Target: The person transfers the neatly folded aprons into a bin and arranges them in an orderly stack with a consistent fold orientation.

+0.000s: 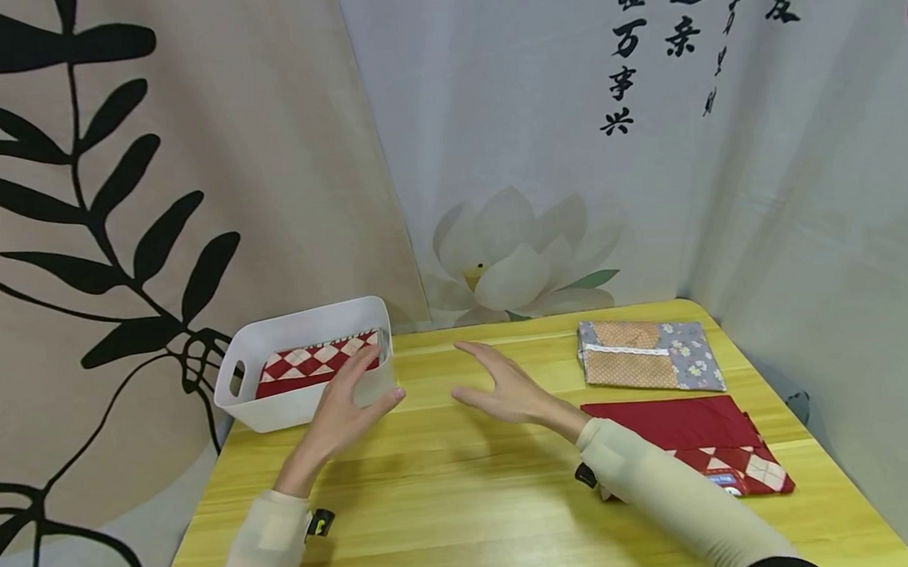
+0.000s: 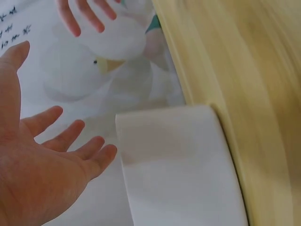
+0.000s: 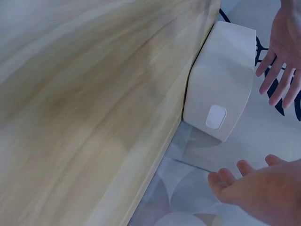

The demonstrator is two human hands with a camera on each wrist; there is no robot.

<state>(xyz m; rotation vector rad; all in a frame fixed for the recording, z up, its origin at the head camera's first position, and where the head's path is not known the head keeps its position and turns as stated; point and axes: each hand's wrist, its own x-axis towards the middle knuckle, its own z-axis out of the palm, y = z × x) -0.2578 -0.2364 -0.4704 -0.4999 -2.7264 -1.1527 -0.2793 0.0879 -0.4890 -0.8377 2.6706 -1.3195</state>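
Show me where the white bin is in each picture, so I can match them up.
Head view: the white bin is left of centre, at the far left of the wooden table.
Left wrist view: bottom centre, right of the left hand.
Right wrist view: upper right.
Shared landmark: the wooden table.

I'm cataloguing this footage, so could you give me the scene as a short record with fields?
Left hand: beside the white bin, holding nothing
Right hand: above the table, holding nothing
Bin position: far left of the table
Bin contents: red-and-white checked cloth
Table, right side: blue-and-tan patterned cloth behind a dark red cloth
Partly hidden: dark red cloth, by the right sleeve
Backdrop: printed curtains
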